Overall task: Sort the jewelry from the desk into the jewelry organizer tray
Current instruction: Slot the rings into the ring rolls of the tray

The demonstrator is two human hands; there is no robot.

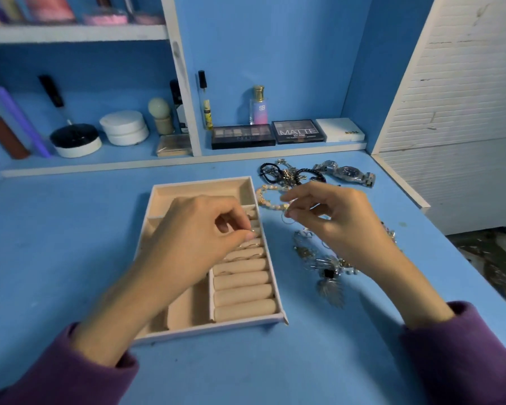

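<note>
Beige tray (205, 182) runs near-far; L hand (197, 238), R hand (333, 220) pinch rings (287, 219).

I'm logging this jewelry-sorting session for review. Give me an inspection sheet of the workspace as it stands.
Surface: blue desk.
Job's things: beige tray, rings in its ring rolls; pearl bracelet, watch, black bands and silver pile on the desk to its right.
Clutter: nothing seen.
Hands: left hand pinches a small ring over the rolls; right hand pinches a thin hoop beside the bracelet.
Cables: nothing seen.
Surroundings: shelf with palettes, perfume bottle, jars; white slatted panel at right.
</note>
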